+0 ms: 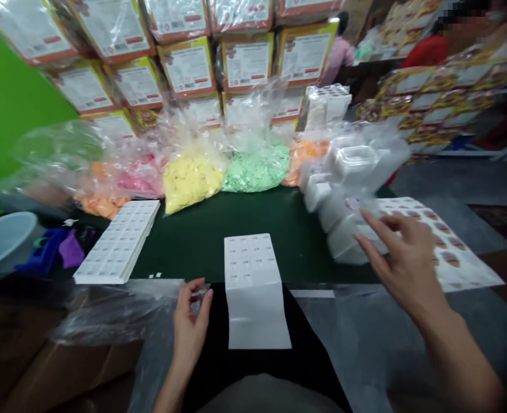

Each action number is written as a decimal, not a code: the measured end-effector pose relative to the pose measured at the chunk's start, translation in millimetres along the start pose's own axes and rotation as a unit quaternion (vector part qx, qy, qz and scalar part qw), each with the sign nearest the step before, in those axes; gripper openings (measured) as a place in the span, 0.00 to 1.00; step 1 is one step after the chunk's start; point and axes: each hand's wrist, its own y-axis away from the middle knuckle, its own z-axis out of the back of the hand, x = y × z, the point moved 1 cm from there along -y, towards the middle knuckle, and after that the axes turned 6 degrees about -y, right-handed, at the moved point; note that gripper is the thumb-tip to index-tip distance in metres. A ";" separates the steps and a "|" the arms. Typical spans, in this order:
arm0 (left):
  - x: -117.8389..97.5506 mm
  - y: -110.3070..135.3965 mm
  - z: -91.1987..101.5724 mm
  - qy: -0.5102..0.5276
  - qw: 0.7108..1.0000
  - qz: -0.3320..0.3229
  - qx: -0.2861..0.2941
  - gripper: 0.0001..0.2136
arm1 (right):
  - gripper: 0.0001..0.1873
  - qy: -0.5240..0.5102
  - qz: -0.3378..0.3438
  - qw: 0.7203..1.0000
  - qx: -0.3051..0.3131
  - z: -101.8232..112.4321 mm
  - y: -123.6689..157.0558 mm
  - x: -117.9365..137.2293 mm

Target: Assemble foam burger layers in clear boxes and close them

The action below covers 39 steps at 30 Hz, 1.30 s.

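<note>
My right hand [404, 258] reaches over the right side of the table, thumb and forefinger apart. Its fingertips are beside a clear plastic container [346, 238] in a blurred pile; whether they touch it I cannot tell. At the table's front edge, my left hand [191, 315] is half curled, with a gap between thumb and fingers and nothing plainly held. Between the hands, a sheet of small printed labels [251, 261] lies on the table edge, its blank lower part hanging over my lap. Under my right hand, a sheet of round stickers [447, 246] is partly covered.
A stack of label sheets [120, 241] lies left, near a blue tape dispenser [45, 250] and a pale basin [6, 241]. Bags of yellow pieces [193, 175] and green pieces [257, 166] line the back, before stacked boxes [193, 66]. Other people sit beyond.
</note>
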 end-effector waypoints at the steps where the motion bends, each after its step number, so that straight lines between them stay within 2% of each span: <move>1: 8.8 5.5 -1.6 -0.012 1.000 0.008 0.011 0.20 | 0.25 -0.031 -0.013 0.999 -0.021 5.9 4.1 12.6; 2: 17.4 11.1 -5.8 -0.013 0.999 0.023 0.030 0.20 | 0.24 -0.075 -0.026 0.996 -0.032 9.0 11.2 26.0; 3: 24.9 16.6 -12.4 0.000 0.997 0.041 0.059 0.20 | 0.22 -0.129 -0.050 0.990 -0.017 7.7 21.3 39.3; 5: 34.2 25.9 -30.6 0.054 0.989 0.071 0.121 0.20 | 0.19 -0.230 -0.087 0.969 0.028 -9.1 49.4 62.8; 6: 35.0 28.7 -40.3 0.082 0.983 0.073 0.144 0.18 | 0.18 -0.249 -0.081 0.964 0.052 -24.2 65.4 71.9; 8: 29.6 27.3 -56.4 0.109 0.980 0.061 0.153 0.13 | 0.19 -0.257 -0.035 0.961 0.092 -63.2 95.2 83.8; 11: 12.4 2.5 -63.1 0.082 0.990 0.028 0.107 0.09 | 0.24 -0.235 0.040 0.960 0.147 -128.8 118.3 91.3; 13: 3.1 -27.1 -53.4 0.041 0.996 0.004 0.078 0.06 | 0.26 -0.219 0.060 0.958 0.177 -167.4 113.3 97.2; 15: -0.2 -59.9 -34.0 -0.010 0.999 -0.013 0.048 0.09 | 0.24 -0.211 0.066 0.950 0.220 -198.1 95.4 109.8; 18: 6.2 -99.9 3.6 -0.117 0.993 -0.018 0.011 0.16 | 0.21 -0.213 0.085 0.927 0.297 -229.3 59.6 142.9; 20: 13.9 -114.9 27.6 -0.225 0.974 -0.035 -0.018 0.16 | 0.21 -0.224 0.108 0.909 0.334 -242.7 38.2 168.9; 22: 20.7 -121.9 46.0 -0.328 0.939 -0.073 -0.067 0.18 | 0.22 -0.237 0.117 0.897 0.355 -252.5 21.8 192.1; 24: 25.8 -125.1 55.2 -0.383 0.909 -0.119 -0.115 0.21 | 0.23 -0.249 0.120 0.888 0.367 -260.0 10.8 210.0; 26: 30.0 -128.8 52.4 -0.396 0.896 -0.162 -0.119 0.21 | 0.22 -0.261 0.124 0.883 0.371 -264.7 4.7 221.9; 29: 37.5 -138.3 30.1 -0.403 0.886 -0.220 -0.067 0.21 | 0.23 -0.284 0.130 0.875 0.370 -265.1 3.4 229.0; 33: 53.7 -156.0 3.1 -0.432 0.876 -0.215 -0.030 0.25 | 0.24 -0.315 0.121 0.878 0.341 -249.2 14.2 217.8; 39: 72.4 -167.7 7.9 -0.468 0.861 -0.196 -0.023 0.25 | 0.19 -0.355 0.027 0.897 0.262 -202.9 47.3 171.6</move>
